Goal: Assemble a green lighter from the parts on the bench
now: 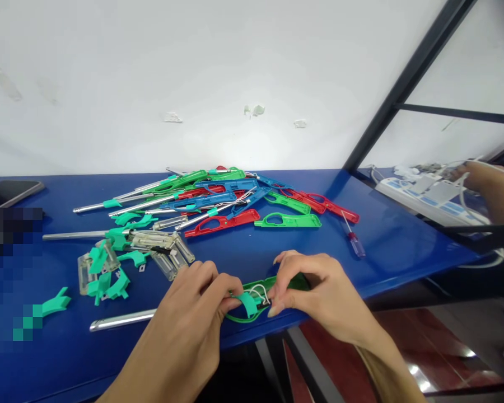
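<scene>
An open green lighter housing (258,286) lies near the table's front edge, with looped white wires (259,290) inside. My left hand (197,313) pinches a teal trigger (247,304) at the housing's finger-loop end. My right hand (308,282) is closed over the other end; its thumb and fingertips meet beside the wires and hide whatever is between them. Sticking out to the left, partly behind my left hand, is a silver metal tube (121,320). More teal triggers (98,285) and clear fuel tanks (163,260) lie loose left of my hands.
Along the back of the blue table (235,252) is a pile of green, blue and red lighter halves (218,196) with metal tubes. A purple-handled screwdriver (355,243) lies at right. A phone (12,193) is far left; another person's hand (483,179) works beyond the black frame (403,84).
</scene>
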`<state>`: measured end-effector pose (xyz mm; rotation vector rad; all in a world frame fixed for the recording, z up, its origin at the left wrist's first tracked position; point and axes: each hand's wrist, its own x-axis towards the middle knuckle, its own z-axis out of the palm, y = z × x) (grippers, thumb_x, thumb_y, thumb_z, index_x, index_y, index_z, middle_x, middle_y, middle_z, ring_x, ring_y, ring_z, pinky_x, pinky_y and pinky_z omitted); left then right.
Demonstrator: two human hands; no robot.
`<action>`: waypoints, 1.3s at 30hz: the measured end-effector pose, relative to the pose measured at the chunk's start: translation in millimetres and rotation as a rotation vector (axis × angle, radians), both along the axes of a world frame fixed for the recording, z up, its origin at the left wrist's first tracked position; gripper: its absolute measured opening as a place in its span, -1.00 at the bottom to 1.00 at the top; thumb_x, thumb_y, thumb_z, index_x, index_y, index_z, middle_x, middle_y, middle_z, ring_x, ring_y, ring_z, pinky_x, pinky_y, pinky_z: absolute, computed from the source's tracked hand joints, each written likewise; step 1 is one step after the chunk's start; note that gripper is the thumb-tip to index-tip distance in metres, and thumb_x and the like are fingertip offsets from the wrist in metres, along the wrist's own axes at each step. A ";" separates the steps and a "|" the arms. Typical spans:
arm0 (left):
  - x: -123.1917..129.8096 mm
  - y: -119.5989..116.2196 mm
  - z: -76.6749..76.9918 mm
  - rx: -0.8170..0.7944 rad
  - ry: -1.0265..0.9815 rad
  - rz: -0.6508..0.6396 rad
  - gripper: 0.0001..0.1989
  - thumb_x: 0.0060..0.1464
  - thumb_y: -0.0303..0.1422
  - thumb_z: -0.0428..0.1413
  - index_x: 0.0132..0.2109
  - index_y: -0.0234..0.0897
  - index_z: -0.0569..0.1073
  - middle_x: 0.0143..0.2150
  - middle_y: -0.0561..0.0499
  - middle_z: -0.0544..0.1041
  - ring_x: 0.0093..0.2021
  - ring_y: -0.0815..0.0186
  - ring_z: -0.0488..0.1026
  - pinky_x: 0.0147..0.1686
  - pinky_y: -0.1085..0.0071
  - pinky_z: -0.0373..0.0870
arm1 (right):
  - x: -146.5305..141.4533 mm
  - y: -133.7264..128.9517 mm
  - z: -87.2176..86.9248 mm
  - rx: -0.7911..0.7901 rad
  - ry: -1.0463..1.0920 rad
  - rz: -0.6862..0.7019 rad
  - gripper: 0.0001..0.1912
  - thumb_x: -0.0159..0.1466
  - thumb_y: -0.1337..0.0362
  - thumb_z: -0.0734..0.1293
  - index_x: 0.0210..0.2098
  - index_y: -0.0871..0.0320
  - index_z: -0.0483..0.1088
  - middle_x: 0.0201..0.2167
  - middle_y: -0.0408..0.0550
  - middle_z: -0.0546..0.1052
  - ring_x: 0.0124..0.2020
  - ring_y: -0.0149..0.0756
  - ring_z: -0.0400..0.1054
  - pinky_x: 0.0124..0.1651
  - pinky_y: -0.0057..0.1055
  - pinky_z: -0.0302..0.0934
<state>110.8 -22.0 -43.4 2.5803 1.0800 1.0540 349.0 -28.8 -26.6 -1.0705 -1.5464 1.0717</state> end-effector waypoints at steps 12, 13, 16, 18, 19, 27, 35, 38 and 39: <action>-6.8 3.0 2.9 0.072 -0.012 -0.061 -0.66 0.44 -0.69 0.01 0.07 -0.13 0.47 -0.05 0.04 0.54 -0.04 0.23 0.43 0.04 0.25 0.34 | 4.5 -6.7 1.6 0.168 -0.279 0.017 -0.92 0.39 0.21 0.58 -0.25 -0.03 0.65 -0.29 -0.22 0.71 -0.24 -0.27 0.48 -0.05 -0.24 0.30; -6.8 2.5 2.8 0.076 -0.010 -0.062 -0.64 0.44 -0.70 0.00 0.08 -0.14 0.48 -0.05 0.03 0.54 -0.02 0.23 0.43 0.06 0.25 0.35 | 3.8 -8.4 2.3 0.181 -0.304 0.012 -0.94 0.39 0.21 0.58 -0.19 -0.04 0.65 -0.26 -0.22 0.71 -0.21 -0.25 0.49 -0.05 -0.25 0.31; -5.9 1.5 3.5 0.099 -0.020 -0.069 -0.67 0.47 -0.67 -0.02 0.07 -0.18 0.50 -0.07 0.01 0.56 -0.05 0.22 0.43 0.03 0.26 0.37 | 0.4 -12.4 3.6 0.241 -0.406 -0.013 -0.78 0.37 0.15 0.60 -0.01 -0.08 0.65 -0.24 -0.21 0.70 -0.17 -0.22 0.49 -0.02 -0.26 0.32; -4.9 1.2 4.6 0.116 -0.024 -0.070 -0.68 0.48 -0.65 -0.03 0.07 -0.19 0.52 -0.08 0.01 0.57 -0.06 0.21 0.44 0.01 0.26 0.38 | -2.2 -13.1 3.3 0.312 -0.498 -0.032 -0.67 0.36 0.11 0.59 0.08 -0.06 0.63 -0.27 -0.20 0.67 -0.19 -0.21 0.47 -0.01 -0.24 0.31; -4.4 1.3 5.1 0.119 -0.022 -0.071 -0.67 0.48 -0.65 -0.03 0.08 -0.20 0.52 -0.08 0.01 0.57 -0.06 0.21 0.44 0.02 0.26 0.38 | -3.3 -12.7 2.9 0.352 -0.540 -0.039 -0.68 0.37 0.09 0.58 0.09 -0.04 0.64 -0.28 -0.20 0.66 -0.21 -0.22 0.46 -0.01 -0.24 0.29; -6.1 0.1 7.3 0.071 -0.030 -0.025 -0.75 0.49 -0.53 0.07 0.16 -0.14 0.50 0.02 0.07 0.62 0.04 0.25 0.47 0.13 0.31 0.39 | -5.1 -7.1 2.7 0.432 -0.609 -0.027 -0.85 0.44 0.17 0.51 -0.03 0.01 0.69 -0.27 -0.20 0.64 -0.23 -0.28 0.45 -0.07 -0.29 0.23; -11.7 1.8 18.5 0.056 0.039 0.029 -0.71 0.50 -0.40 -0.01 -0.08 -0.10 0.61 -0.11 0.04 0.66 -0.09 0.21 0.62 -0.08 0.31 0.58 | -4.3 -6.8 0.6 0.385 -0.562 -0.017 -0.83 0.40 0.24 0.56 -0.02 0.00 0.65 -0.26 -0.26 0.63 -0.22 -0.33 0.43 -0.01 -0.30 0.21; -9.7 3.6 20.5 0.037 0.058 0.032 -0.62 0.53 -0.38 -0.07 -0.15 -0.11 0.63 -0.15 0.03 0.67 -0.14 0.20 0.66 -0.15 0.30 0.62 | -4.2 -6.0 0.7 0.363 -0.554 -0.012 -0.83 0.40 0.25 0.56 -0.02 -0.02 0.64 -0.25 -0.28 0.63 -0.21 -0.33 0.44 0.00 -0.30 0.20; -9.0 4.2 20.7 0.031 0.065 0.042 -0.61 0.53 -0.37 -0.08 -0.15 -0.12 0.63 -0.14 0.02 0.68 -0.15 0.20 0.67 -0.16 0.29 0.63 | -4.1 -5.9 1.0 0.357 -0.551 -0.010 -0.82 0.40 0.24 0.56 -0.02 -0.03 0.64 -0.25 -0.28 0.63 -0.21 -0.33 0.44 0.00 -0.30 0.20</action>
